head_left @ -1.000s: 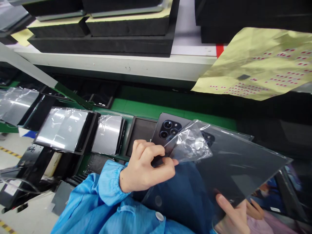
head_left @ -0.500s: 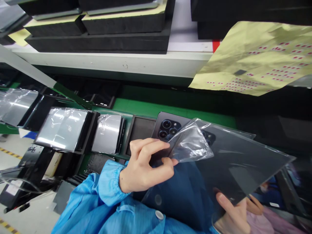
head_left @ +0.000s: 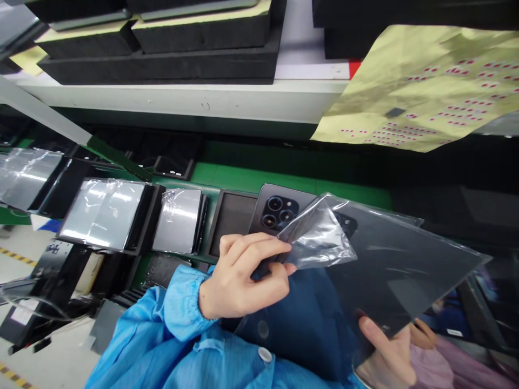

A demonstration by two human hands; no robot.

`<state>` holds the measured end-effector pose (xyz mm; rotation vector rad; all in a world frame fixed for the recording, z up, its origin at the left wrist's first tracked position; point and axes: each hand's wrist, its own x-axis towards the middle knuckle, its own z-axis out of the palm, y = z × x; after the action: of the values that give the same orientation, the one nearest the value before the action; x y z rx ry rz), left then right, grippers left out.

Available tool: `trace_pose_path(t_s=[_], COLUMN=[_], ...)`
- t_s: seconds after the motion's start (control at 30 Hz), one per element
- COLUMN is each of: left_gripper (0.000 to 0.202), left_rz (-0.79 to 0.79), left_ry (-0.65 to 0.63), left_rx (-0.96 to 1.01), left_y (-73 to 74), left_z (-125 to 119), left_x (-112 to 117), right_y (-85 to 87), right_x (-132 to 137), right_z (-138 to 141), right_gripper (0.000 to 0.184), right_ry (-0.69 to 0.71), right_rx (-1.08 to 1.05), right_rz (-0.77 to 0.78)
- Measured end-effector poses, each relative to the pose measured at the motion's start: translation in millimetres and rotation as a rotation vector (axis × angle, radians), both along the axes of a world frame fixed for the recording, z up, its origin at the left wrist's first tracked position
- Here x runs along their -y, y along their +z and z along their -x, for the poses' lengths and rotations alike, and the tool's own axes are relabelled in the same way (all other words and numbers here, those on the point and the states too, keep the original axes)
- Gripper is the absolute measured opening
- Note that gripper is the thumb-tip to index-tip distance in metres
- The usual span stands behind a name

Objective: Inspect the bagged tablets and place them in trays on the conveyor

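Observation:
A dark grey phone (head_left: 272, 209) with a triple camera on its back sticks partly out of a clear plastic bag (head_left: 389, 265). My left hand (head_left: 239, 281), in a blue sleeve, pinches the phone's lower corner and the bag's loose flap (head_left: 320, 237). My right hand (head_left: 385, 356), at the bottom right, grips the far end of the bagged phone from underneath, thumb on top.
Black trays holding bagged phones (head_left: 103, 213) (head_left: 180, 221) stand in a row on a green conveyor belt (head_left: 259, 181); one black tray (head_left: 233, 216) is bare. A white shelf (head_left: 182, 100) carries black foam trays. A yellow sheet with red dots (head_left: 430, 92) hangs at the upper right.
The left-hand fingers shifted slightly on the flap and phone corner; the bagged phone rose a little in view. The grip is otherwise unchanged.

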<state>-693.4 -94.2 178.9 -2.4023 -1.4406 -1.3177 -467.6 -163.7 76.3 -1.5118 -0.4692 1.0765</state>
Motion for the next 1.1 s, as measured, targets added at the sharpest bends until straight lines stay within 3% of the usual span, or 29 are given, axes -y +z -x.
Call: trace_pose_path(t_s=[0.1,0.17,0.27,0.33,0.43,0.5,0.6,0.87,1.1], left_gripper=[0.023,0.02,0.015,0.026,0.04,0.047,0.053,0.024,0.024], left_rz=[-0.002,-0.009,-0.003,0.122,0.449,0.546,0.566,0.57,0.56], left_ry=[-0.037,-0.065,0.061,0.099,-0.057,-0.08,-0.041,-0.139,-0.054], left_rx=[-0.038,-0.024,0.238,0.511,0.749,0.766,0.771,0.801,0.58], left_y=[-0.9,-4.8,-17.1,-27.7,-41.6,-47.2,-50.0,-48.7,-46.4], left_z=[5,11,23,28,30,27,21,17,22], left_x=[1,-1,-7,-11,-9,-5,1,-1,0], right_y=[3.3,7.6,16.2,21.3,27.4,31.0,34.2,24.4,48.5], right_x=[0,1,2,2,0,-2,-3,-3,-10], right_z=[0,3,10,15,22,24,25,19,38], right_gripper=[0.056,0.05,0.042,0.046,0.051,0.055,0.065,0.068,0.062], right_ry=[-0.091,-0.077,-0.085,-0.114,-0.116,-0.09,-0.023,0.103,0.051], right_rx=[-0.106,-0.118,-0.124,-0.119,-0.098,-0.09,-0.072,-0.07,-0.113], right_rz=[0.032,0.034,0.054,0.069,0.103,0.105,0.065,0.045,0.107])
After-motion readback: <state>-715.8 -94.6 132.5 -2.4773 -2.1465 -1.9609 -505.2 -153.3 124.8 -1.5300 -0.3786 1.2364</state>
